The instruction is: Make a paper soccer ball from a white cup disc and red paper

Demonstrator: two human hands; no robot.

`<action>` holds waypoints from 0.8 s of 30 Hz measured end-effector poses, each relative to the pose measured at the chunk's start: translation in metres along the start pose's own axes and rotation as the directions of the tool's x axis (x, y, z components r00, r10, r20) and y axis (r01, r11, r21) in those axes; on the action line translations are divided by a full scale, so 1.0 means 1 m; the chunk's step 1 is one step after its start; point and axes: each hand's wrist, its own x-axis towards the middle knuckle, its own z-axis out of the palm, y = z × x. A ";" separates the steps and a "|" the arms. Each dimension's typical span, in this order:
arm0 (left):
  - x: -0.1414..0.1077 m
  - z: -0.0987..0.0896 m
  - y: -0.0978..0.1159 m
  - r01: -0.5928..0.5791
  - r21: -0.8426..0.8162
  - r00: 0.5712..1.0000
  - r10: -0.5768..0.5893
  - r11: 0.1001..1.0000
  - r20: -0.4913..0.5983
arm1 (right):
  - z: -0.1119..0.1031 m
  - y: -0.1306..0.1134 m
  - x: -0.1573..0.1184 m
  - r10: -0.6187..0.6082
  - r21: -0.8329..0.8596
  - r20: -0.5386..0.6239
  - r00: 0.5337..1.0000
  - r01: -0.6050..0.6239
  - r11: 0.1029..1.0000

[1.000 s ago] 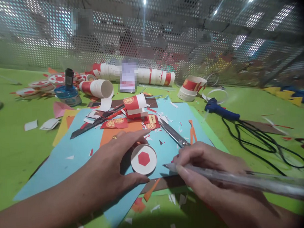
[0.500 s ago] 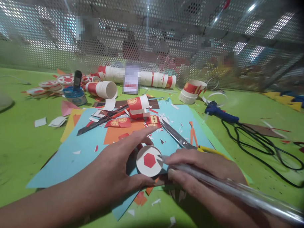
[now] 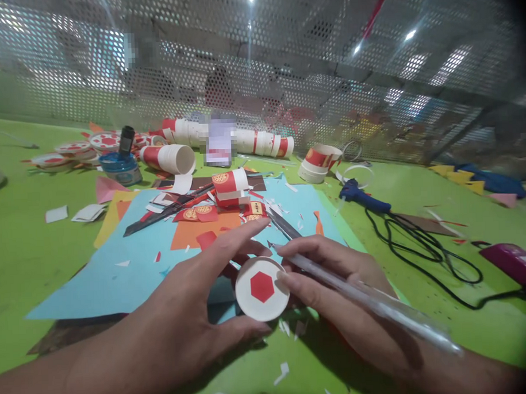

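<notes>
A round white paper piece with a red hexagon at its centre is being gripped by the left hand, its fingers curving behind the upper edge and its thumb running along the lower edge. A slim, clear-barrelled pen is being held by the right hand, whose thumb is being pressed on the right edge of the white face. The round piece is being kept between the two hands, above the near edge of the light blue paper sheets, with the pen's point being held just beyond its upper edge.

Beyond the hands, an orange paper sheet and small scraps are being supported by the blue sheets. Nearby, a red-and-white paper cup piece is being shown with a gold round emblem; dark characters are being carried by a pale label, too small to be read. A grey metal blade is being partly hidden by the right hand.

Farther out on the green worktop, a blue jar, nested paper cups and a blue-handled tool with a black cord are being borne. The jar's label is being blurred beyond reading.
</notes>
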 end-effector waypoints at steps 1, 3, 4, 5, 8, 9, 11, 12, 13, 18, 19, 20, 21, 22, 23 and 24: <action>0.000 -0.001 0.000 -0.003 0.005 1.000 0.003 1.000 0.006 | 0.000 0.000 0.000 0.005 0.022 0.008 1.000 -0.005 1.000; 0.001 -0.003 0.001 0.008 0.008 1.000 -0.008 1.000 0.022 | -0.002 0.001 0.000 0.028 0.070 0.022 0.999 -0.030 0.997; 0.003 -0.004 0.002 0.019 0.006 0.999 -0.020 1.000 0.027 | -0.002 0.001 0.001 0.040 0.091 0.023 0.999 -0.042 0.995; 0.004 -0.004 0.003 0.033 0.004 0.999 -0.034 0.999 0.031 | -0.003 0.001 0.001 0.051 0.100 0.022 0.998 -0.053 0.994; 0.009 -0.005 0.005 0.044 -0.005 0.998 -0.044 0.999 0.051 | -0.005 0.002 0.001 0.053 0.092 0.018 0.998 -0.055 0.994; 0.010 -0.004 0.005 0.034 -0.006 0.997 -0.033 0.999 0.065 | -0.005 0.003 0.001 0.050 0.088 0.024 0.998 -0.051 0.995; 0.011 -0.004 0.005 0.017 0.002 0.995 -0.017 1.000 0.096 | -0.005 0.002 0.001 0.048 0.093 0.036 0.998 -0.052 0.994; 0.010 -0.004 0.005 0.017 0.009 0.995 -0.018 1.000 0.096 | -0.005 0.002 0.001 0.050 0.094 0.041 0.998 -0.054 0.994; 0.010 -0.004 0.004 0.022 0.013 0.995 -0.024 1.000 0.096 | -0.004 0.001 0.001 0.055 0.091 0.043 0.998 -0.058 0.994; 0.012 -0.005 0.006 0.021 -0.002 0.990 -0.020 1.000 0.141 | -0.002 0.003 0.001 0.052 0.055 0.044 0.998 -0.055 0.997; 0.013 -0.006 0.007 0.017 0.003 0.989 -0.018 1.000 0.144 | -0.002 0.004 0.001 0.038 0.030 0.031 0.999 -0.039 0.999; 0.014 -0.007 0.007 0.017 0.012 0.990 -0.018 1.000 0.140 | -0.003 0.004 0.001 0.018 -0.002 0.007 1.000 -0.018 1.000; 0.014 -0.007 0.007 0.017 0.023 0.991 -0.020 1.000 0.136 | -0.005 0.004 0.001 -0.007 -0.032 -0.024 1.000 0.006 0.999; 0.015 -0.007 0.007 0.019 0.034 0.991 -0.023 0.999 0.131 | -0.006 0.004 0.001 -0.031 -0.056 -0.057 0.998 0.028 0.998; 0.015 -0.007 0.005 0.020 0.044 0.991 -0.025 0.999 0.129 | -0.008 0.003 0.001 -0.050 -0.068 -0.087 0.995 0.044 0.997; 0.015 -0.007 0.004 0.024 0.053 0.991 -0.031 0.998 0.130 | -0.010 0.002 0.001 -0.070 -0.065 -0.109 0.992 0.063 0.996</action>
